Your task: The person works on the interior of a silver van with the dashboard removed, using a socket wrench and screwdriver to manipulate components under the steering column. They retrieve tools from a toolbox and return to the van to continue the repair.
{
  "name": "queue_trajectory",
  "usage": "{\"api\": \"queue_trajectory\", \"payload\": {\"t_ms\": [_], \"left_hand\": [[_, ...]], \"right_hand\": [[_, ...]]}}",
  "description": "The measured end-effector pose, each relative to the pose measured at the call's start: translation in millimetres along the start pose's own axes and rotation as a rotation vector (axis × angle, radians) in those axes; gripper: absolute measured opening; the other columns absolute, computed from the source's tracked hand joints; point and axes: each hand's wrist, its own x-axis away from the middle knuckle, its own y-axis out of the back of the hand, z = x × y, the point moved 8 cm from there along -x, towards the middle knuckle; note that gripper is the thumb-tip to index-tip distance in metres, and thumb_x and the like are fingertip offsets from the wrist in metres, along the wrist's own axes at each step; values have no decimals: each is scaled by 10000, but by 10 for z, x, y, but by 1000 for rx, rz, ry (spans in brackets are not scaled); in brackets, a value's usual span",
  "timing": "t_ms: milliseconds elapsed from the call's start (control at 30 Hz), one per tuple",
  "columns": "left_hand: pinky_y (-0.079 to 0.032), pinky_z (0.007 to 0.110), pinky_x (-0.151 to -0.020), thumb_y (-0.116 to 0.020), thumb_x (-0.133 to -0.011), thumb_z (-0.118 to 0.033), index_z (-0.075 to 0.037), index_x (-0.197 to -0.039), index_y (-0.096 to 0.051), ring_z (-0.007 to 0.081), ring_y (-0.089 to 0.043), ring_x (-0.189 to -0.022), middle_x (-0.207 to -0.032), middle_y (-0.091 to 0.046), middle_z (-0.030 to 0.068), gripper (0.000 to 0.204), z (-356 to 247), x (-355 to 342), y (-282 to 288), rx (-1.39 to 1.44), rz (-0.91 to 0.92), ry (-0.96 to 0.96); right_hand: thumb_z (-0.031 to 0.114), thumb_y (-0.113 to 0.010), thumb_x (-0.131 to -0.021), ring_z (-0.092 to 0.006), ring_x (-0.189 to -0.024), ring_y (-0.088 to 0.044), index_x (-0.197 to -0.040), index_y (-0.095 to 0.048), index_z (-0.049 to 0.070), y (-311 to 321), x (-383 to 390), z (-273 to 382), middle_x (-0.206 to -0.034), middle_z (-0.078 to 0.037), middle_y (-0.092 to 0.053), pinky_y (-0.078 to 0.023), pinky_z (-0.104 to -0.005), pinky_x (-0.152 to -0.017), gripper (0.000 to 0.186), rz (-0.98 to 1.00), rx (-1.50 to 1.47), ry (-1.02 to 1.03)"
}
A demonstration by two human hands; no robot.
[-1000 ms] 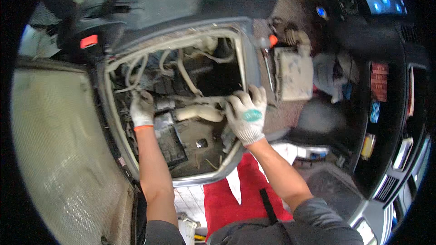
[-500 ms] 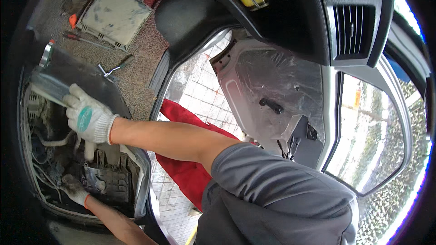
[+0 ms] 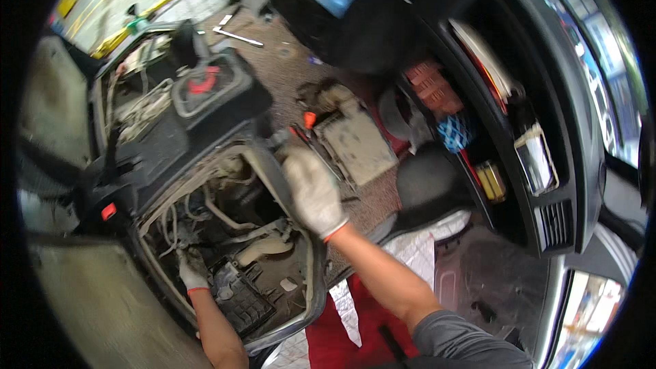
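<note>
My left hand [image 3: 193,270], in a soiled white work glove, reaches down into an open bay in the vehicle floor. Its darkened fingers are curled in among thin hoses and wires [image 3: 171,225]; what they grip is hidden. Beside that hand lies a black plastic housing [image 3: 239,297], and a pale duct [image 3: 263,249] runs above it. My right hand [image 3: 314,188], gloved too and smeared by motion, is over the bay's right rim and the carpet. Near its fingers are a red-handled screwdriver [image 3: 299,135] and a dusty beige box-like cover [image 3: 359,143]; whether it holds anything is unclear.
Left of the bay stand a gear lever console [image 3: 205,92] and worn seats [image 3: 89,301]. A silver wrench [image 3: 238,37] lies on the far carpet [image 3: 280,48]. Along the right runs the black dashboard [image 3: 444,34]; its shelf holds a yellow container [image 3: 490,181]. An open door [image 3: 485,280] is at lower right.
The view has swung, bringing the console and dashboard in. My right hand has moved from the bay's rim toward the carpet beside the beige cover. My left hand stays among the hoses.
</note>
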Motion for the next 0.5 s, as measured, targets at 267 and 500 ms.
{"api": "queue_trajectory", "payload": {"t_ms": [267, 500], "left_hand": [[-606, 360, -801, -682, -1173, -345, -93, -1469, -660, 173, -692, -886, -1034, -722, 39, 389, -164, 488, -319, 91, -75, -150], [-625, 352, -785, -697, -1160, -364, -88, -1602, -586, 167, -705, -850, -1001, -742, 54, 532, -272, 651, -583, 138, -178, -171]], "right_hand": [[329, -535, -1209, -271, -1049, -727, -1293, -738, -24, -91, -2239, 1467, -1142, -143, -765, -585, -422, -944, 416, 39, -649, -22], [422, -567, -1171, -202, -733, -644, -1233, -747, -52, -860, -4196, 1709, -879, -106, -715, -540, -395, -705, 511, -113, -280, 135]]}}
